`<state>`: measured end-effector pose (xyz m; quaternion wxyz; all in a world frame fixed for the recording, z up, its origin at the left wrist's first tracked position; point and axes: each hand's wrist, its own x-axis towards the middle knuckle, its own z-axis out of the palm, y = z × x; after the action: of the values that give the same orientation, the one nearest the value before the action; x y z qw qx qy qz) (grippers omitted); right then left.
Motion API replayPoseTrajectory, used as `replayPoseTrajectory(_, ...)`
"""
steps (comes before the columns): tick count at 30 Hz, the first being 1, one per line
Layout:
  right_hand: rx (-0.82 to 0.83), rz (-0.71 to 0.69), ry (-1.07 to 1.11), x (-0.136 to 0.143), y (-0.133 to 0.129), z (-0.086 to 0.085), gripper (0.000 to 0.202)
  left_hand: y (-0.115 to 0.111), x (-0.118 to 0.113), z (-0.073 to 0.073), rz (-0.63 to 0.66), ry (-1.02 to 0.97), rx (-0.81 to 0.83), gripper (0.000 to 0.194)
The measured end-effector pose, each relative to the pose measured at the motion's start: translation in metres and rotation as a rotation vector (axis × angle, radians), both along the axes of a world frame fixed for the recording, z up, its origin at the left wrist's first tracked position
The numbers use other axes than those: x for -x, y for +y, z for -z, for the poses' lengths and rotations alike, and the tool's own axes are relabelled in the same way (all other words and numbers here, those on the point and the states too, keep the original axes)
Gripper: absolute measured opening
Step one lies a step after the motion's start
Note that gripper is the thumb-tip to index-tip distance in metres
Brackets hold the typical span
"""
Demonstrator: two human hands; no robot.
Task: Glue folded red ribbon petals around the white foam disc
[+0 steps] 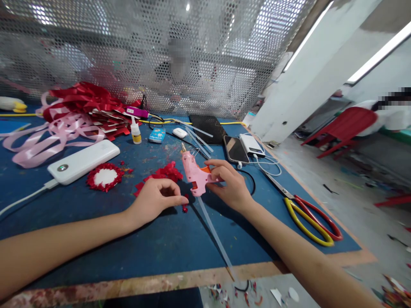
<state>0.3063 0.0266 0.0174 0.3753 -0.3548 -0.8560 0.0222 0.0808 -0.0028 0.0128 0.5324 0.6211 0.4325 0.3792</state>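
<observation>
My right hand (229,186) grips a pink hot glue gun (194,171) by its handle, with the metal nozzle pointing away from me. A long clear glue stick (215,239) runs out of its rear toward the table's front edge. Left of the gun, my left hand (157,199) is closed, thumb and index finger drawn together. Small red bits (184,208) show at the thumb tip; they look pinched there, though the fingers partly hide this. Just beyond that hand lies a pile of red ribbon pieces (165,172). Farther left rests a white disc edged with red ribbon (105,176).
White power bank (85,160), pink ribbon (61,137) and red ribbon heap (86,102) at left. Glue bottle (136,132), blue box (157,135) and loose glue sticks (199,139) lie toward the back. Phone (236,149) and large scissors (308,214) are at right.
</observation>
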Motion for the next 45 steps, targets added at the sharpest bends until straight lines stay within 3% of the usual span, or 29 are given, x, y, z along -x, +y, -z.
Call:
replayPoseTrajectory(11,-0.022,-0.003,-0.006,0.000,0.002,0.000,0.020,0.001,0.001,0.004,-0.002,0.010,-0.011,0.035)
replayPoseTrajectory(25,-0.022,0.001,-0.012,0.000,0.003,0.000,0.021,0.000,-0.001,0.003,-0.016,-0.003,-0.025,0.028)
replayPoseTrajectory(31,-0.052,-0.024,-0.022,0.001,-0.003,-0.001,0.021,0.010,0.004,-0.001,-0.139,-0.026,-0.082,0.017)
replayPoseTrajectory(35,-0.136,-0.044,-0.122,0.005,-0.005,-0.002,0.022,0.018,0.008,0.000,-0.240,-0.017,-0.085,0.020)
replayPoseTrajectory(38,-0.199,-0.027,-0.208,0.007,-0.005,-0.002,0.031,0.019,0.008,0.002,-0.237,-0.014,-0.126,0.021)
replayPoseTrajectory(45,-0.194,-0.004,-0.226,0.008,-0.008,-0.001,0.030,0.014,0.007,0.005,-0.255,0.063,-0.273,0.020)
